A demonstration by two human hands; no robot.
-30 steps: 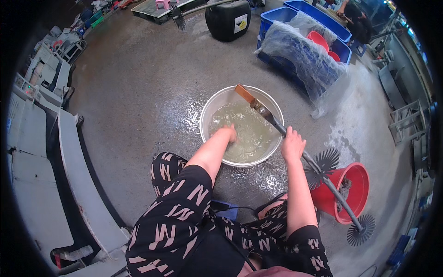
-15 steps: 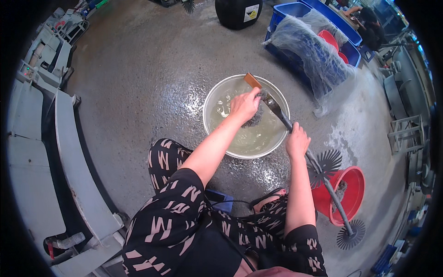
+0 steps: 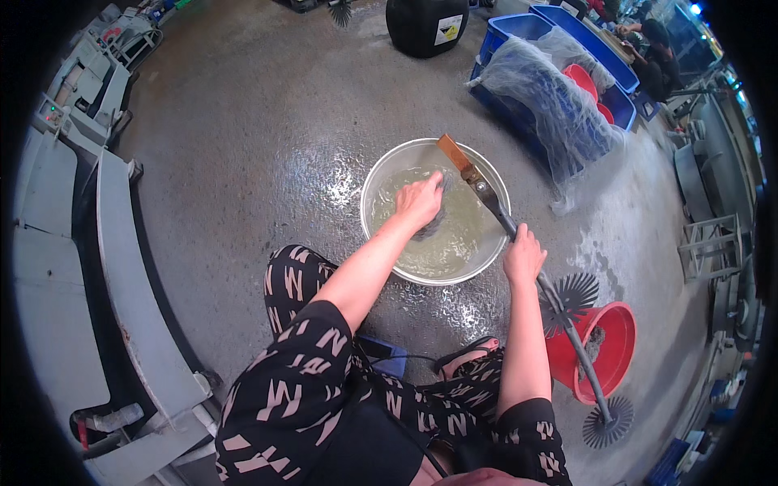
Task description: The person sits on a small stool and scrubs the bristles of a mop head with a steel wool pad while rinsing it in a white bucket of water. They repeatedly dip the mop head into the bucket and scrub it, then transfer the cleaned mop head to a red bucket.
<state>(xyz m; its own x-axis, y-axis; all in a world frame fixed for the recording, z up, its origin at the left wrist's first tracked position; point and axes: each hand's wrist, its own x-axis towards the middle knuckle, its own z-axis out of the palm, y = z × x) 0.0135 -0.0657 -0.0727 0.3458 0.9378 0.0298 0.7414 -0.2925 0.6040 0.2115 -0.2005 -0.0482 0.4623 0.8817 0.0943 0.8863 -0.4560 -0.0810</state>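
One metal basin (image 3: 381, 174) of cloudy water sits on the wet floor (image 3: 243, 146). Left hand (image 3: 419, 201) clenches a dark brush head (image 3: 429, 227) inside it; right hand (image 3: 523, 257) grasps one long rod (image 3: 559, 304) crossing the rim. One red bucket (image 3: 620, 344) stands near, right.

Floor (image 3: 243, 146): grey concrete beneath you, wet and glistening around the basin.
Metal basin (image 3: 381, 174): sits at the centre, holding cloudy water.
Red bucket (image 3: 612, 352): at 4 o'clock from the basin.
Black canister (image 3: 427, 24): at 12 o'clock.
Blue crates (image 3: 519, 32): at 1 o'clock, draped in clear plastic.
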